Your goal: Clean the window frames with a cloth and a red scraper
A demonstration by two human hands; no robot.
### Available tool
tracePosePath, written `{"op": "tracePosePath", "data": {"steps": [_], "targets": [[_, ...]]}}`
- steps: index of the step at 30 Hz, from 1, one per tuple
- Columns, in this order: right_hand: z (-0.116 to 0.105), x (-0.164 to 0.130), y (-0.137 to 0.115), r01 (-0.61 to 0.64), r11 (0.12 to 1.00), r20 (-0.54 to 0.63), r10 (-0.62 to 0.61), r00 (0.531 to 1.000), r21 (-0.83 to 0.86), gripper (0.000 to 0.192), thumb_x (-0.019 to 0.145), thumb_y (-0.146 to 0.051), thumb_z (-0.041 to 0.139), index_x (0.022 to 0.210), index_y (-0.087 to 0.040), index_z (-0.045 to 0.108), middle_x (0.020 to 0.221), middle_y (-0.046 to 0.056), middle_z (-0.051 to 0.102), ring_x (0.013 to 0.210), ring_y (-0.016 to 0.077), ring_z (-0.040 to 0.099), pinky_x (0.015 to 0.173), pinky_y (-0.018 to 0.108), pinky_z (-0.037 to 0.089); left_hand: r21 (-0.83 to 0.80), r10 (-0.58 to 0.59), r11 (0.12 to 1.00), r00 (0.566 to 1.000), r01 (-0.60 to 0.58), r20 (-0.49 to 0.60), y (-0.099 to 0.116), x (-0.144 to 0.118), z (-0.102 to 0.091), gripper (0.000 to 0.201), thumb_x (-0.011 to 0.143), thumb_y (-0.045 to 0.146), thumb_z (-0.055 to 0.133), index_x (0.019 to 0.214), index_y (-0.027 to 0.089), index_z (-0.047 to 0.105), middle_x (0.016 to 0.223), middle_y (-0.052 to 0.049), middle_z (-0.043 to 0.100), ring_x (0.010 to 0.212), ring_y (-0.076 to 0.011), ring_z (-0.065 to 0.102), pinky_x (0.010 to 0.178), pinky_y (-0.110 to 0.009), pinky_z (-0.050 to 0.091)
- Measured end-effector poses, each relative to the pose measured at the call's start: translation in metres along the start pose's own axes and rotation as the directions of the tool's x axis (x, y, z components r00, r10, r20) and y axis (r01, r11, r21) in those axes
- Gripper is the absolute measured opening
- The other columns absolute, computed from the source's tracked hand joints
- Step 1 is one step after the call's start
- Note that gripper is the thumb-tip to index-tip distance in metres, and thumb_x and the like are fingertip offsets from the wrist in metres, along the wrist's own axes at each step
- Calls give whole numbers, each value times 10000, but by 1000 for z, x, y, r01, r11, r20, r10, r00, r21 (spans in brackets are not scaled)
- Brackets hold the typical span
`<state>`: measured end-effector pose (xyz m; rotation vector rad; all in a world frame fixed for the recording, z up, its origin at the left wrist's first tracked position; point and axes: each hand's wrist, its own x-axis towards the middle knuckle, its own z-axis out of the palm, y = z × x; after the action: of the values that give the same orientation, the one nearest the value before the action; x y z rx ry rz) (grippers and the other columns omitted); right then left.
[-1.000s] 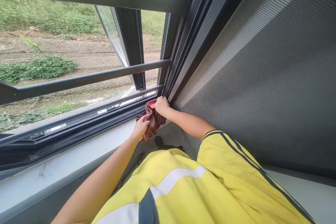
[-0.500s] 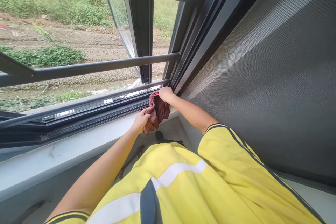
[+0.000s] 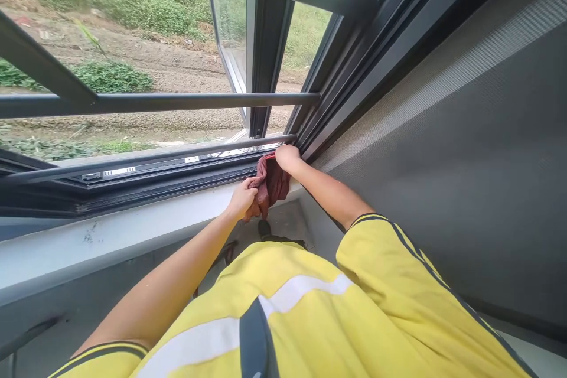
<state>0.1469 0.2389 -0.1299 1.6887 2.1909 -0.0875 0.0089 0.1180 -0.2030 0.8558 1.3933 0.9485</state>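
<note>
A dark red cloth (image 3: pixel 277 182) hangs bunched between my two hands at the right end of the window sill. My left hand (image 3: pixel 243 197) grips its near left edge, fingers closed, just over the white sill (image 3: pixel 177 212). Up in the corner of the dark window frame (image 3: pixel 172 172), my right hand (image 3: pixel 287 157) is closed on the upper part of the cloth, close under the lowest bar. The right fingertips are hidden behind the hand, and a bright red edge shows beside them.
Dark metal bars (image 3: pixel 204 101) cross the window opening. Beyond them a glass casement (image 3: pixel 230 35) stands swung outward. A grey mesh screen (image 3: pixel 443 147) rises on my right. Below the sill, a shoe (image 3: pixel 264 228) shows on the floor.
The view has turned slightly, so the window bars and frame sit farther right and look more level. Both hands keep their hold on the cloth, with little visible movement along the frame.
</note>
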Motion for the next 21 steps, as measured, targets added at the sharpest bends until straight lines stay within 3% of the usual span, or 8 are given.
{"op": "tracePosePath", "data": {"steps": [3,9,21], "targets": [[2,-1,-1,-2,1000,-7,1,1000,-16,311,865,-112,470,1087,-30,672,1087,268,637,1044,260,632,839,320,511,9,-7,1000,1000,7,0,2,1,3,464,593,67,526,1010,184,691,1052,-57,702,972,-235,628,885,-329,477],[-2,7,-1,-20,1000,90,22,996,-19,303,854,-118,505,1101,-40,664,1104,257,637,1021,258,643,823,317,517,-63,-39,997,998,36,-39,-1,3,0,487,606,73,534,1064,171,667,1010,-59,710,898,-222,646,823,-317,505],[-3,8,1,-33,999,101,35,994,-26,324,852,-108,504,1122,7,639,1083,283,635,1036,281,635,829,343,523,-120,-83,989,997,82,-2,-3,4,1,481,590,94,562,1051,167,675,931,-62,718,791,-227,659,742,-329,524]]}}
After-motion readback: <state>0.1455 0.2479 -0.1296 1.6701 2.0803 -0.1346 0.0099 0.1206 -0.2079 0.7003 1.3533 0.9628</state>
